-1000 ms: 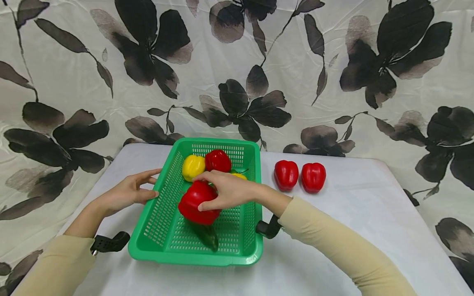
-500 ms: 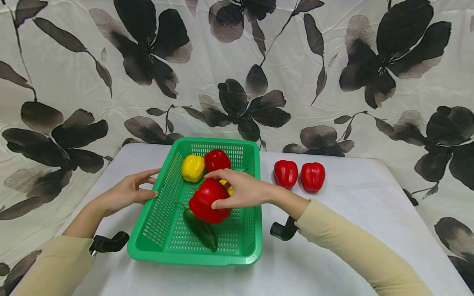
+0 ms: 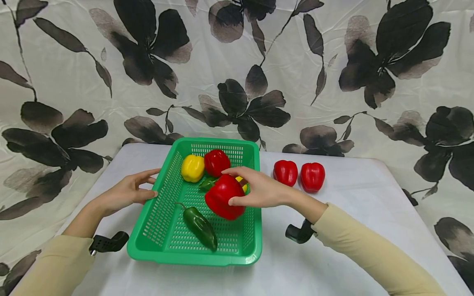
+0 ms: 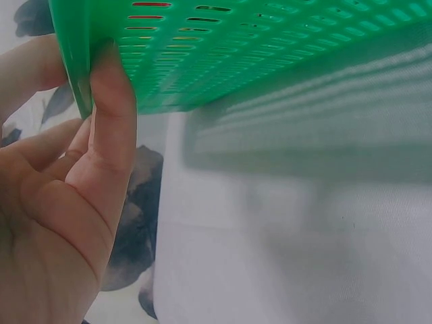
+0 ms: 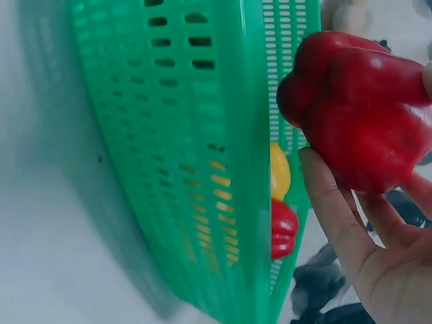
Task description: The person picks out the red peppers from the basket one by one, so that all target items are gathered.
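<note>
My right hand (image 3: pixel 259 188) grips a red bell pepper (image 3: pixel 224 199) and holds it above the right side of the green basket (image 3: pixel 155 257). In the right wrist view, the fingers and thumb curve round this red bell pepper (image 5: pixel 364 111). My left hand (image 3: pixel 127 191) pinches the basket's left rim, with fingers on both sides of it in the left wrist view (image 4: pixel 101 115). A dark green chili pepper (image 3: pixel 200 228) lies at the basket's front. Farther back are a yellow bell pepper (image 3: pixel 192 168) and another red bell pepper (image 3: pixel 216 162); a second yellow one is mostly hidden.
Two red bell peppers (image 3: pixel 286 172) stand side by side on the white table (image 3: pixel 355 230), right of the basket. Another green pepper (image 3: pixel 207 183) shows partly behind the held one. A floral cloth (image 3: pixel 237 61) hangs behind the table.
My right hand has moved right with the red bell pepper, uncovering the dark green chili pepper and part of another green pepper. The left hand and the basket have stayed in place.
</note>
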`<state>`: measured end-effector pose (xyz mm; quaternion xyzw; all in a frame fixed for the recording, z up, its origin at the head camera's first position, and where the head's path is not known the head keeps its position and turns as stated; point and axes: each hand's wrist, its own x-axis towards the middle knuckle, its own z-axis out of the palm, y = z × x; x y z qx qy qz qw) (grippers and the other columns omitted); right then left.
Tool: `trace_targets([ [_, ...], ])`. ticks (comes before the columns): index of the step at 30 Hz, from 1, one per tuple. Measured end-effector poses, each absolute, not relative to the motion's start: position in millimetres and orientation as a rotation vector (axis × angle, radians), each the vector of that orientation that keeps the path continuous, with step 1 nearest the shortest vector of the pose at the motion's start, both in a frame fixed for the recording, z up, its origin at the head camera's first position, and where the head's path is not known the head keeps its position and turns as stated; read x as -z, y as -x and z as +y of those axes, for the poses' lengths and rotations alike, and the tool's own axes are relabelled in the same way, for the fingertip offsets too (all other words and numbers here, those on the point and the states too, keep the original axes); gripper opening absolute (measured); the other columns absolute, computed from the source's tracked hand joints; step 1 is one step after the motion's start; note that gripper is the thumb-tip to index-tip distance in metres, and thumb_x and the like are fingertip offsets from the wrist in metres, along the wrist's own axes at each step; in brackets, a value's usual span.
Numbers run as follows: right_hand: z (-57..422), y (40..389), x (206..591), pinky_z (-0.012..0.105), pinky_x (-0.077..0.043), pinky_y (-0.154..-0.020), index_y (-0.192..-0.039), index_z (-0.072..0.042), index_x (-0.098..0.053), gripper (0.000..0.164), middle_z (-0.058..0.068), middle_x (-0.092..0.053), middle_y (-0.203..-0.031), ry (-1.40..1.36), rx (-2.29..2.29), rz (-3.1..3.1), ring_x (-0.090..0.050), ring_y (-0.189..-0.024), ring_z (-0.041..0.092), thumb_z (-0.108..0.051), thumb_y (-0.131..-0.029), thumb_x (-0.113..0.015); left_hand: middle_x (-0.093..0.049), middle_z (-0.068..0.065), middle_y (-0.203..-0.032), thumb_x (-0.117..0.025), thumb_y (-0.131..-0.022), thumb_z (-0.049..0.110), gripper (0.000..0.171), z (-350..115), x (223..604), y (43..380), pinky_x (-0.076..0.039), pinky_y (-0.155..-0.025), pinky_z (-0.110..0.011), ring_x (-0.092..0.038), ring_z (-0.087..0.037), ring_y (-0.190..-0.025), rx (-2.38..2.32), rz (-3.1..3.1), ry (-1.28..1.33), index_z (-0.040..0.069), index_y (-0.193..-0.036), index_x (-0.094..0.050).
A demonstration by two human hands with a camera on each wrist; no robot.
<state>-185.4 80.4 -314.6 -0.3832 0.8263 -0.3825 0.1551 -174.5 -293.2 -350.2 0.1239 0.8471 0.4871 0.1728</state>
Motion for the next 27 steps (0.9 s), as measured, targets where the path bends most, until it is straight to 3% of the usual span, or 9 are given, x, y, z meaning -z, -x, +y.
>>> trace_targets([
  [21,139,183,311,0.03,-0.055,-0.07,-0.136,-0.019,-0.04,0.068,0.001,-0.051,-0.124,0.824,1.225,2.502,-0.054,-0.103,0.023,-0.023,-0.076,-0.073,-0.041,-0.024,-0.128,-0.061,-0.088,0.019,0.073,-293,352,175,-0.054,-0.077,-0.038,-0.063,-0.024,-0.091,-1.373,2.397,-0.361,0.007,-0.146,-0.019],
  [27,153,182,315,0.034,-0.055,-0.072,-0.137,-0.024,-0.037,0.068,0.004,-0.049,-0.126,0.703,1.262,2.503,-0.049,-0.109,0.027,-0.023,-0.078,-0.072,-0.04,-0.024,-0.129,-0.061,-0.088,0.019,0.073,-293,354,176,-0.054,-0.077,-0.038,-0.062,-0.025,-0.091,-1.365,2.412,-0.354,0.008,-0.146,-0.02],
])
